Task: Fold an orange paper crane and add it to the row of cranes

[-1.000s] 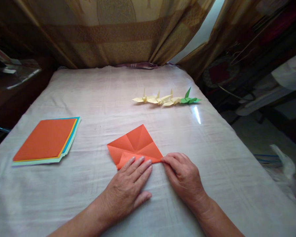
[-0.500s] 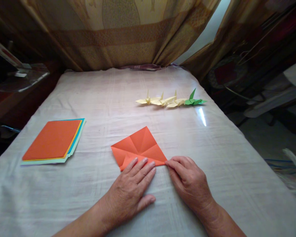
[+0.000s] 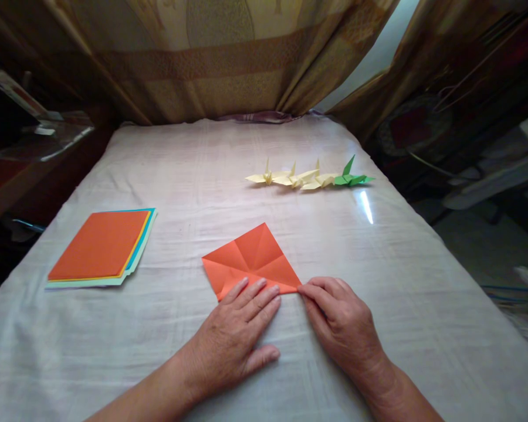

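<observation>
A creased sheet of orange-red origami paper (image 3: 256, 249) lies on the cloth in front of me, with fold lines meeting near its middle. My left hand (image 3: 242, 322) rests flat over the paper's near edge, fingers stretched out and thumb apart. What lies under those fingers is hidden. At the paper's right-hand corner, my right hand (image 3: 338, 316) pinches the tip between thumb and forefinger, its other fingers curled in.
To the left sits a stack of coloured paper squares (image 3: 101, 246), orange on top. Several folded cream paper cranes (image 3: 290, 179) and a green one (image 3: 351, 179) stand in a row farther back. A white cloth (image 3: 171, 158) covers the table; a brown curtain (image 3: 246, 64) hangs behind.
The flap that showed along the paper's near edge is no longer seen as a separate raised piece. Both hands keep nearly the same pose; the whole view has shifted slightly.
</observation>
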The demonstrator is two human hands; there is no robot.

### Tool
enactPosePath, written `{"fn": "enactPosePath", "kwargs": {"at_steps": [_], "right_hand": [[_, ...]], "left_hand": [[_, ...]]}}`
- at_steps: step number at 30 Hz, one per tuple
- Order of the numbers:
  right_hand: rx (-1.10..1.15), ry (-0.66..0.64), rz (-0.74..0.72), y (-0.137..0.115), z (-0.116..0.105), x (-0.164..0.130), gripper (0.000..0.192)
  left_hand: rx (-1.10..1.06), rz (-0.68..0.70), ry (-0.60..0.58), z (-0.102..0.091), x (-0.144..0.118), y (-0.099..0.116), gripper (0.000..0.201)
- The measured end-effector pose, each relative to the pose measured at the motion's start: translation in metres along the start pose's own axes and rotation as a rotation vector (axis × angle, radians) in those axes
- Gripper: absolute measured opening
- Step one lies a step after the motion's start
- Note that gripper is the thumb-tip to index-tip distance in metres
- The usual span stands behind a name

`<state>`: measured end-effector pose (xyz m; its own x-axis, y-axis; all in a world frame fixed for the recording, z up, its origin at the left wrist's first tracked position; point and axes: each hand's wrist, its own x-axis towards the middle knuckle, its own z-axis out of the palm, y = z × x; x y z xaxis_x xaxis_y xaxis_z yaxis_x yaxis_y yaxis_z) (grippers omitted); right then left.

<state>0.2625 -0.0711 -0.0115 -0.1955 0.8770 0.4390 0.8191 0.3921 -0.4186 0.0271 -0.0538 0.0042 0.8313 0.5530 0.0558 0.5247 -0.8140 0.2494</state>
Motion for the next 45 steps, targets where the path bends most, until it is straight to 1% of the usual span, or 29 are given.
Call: {"fn": "enactPosePath", "kwargs": {"at_steps": [10,13,16,20,24,36,45], "right_hand": [[0.027,0.027,0.013,0.000,-0.001,-0.001,0.019],[0.026,0.067,0.034,0.002,-0.004,-0.004,0.021],[-0.007,0.094,0.036,-0.002,-0.005,-0.003,0.023],[-0.065,0.023,-0.033,-0.014,0.000,0.001,0.025],[-0.099,-0.034,-0.039,-0.019,0.003,0.001,0.026],[-0.149,-0.076,-0.056,-0.020,0.003,-0.003,0.028],[-0.212,-0.047,-0.023,-0.015,-0.004,-0.008,0.025]], "left_hand": [[-0.006,-0.004,0.005,0.001,0.000,0.000,0.063],[-0.022,-0.013,0.015,0.002,-0.001,-0.001,0.063],[-0.035,-0.008,0.029,0.002,0.000,-0.001,0.064],[-0.017,-0.003,0.031,0.001,0.000,0.000,0.062],[-0.004,-0.005,0.035,0.000,0.001,0.000,0.061],[0.014,-0.003,0.037,0.000,0.001,0.001,0.062],[0.015,0.004,0.046,0.001,0.002,0.000,0.060]]}}
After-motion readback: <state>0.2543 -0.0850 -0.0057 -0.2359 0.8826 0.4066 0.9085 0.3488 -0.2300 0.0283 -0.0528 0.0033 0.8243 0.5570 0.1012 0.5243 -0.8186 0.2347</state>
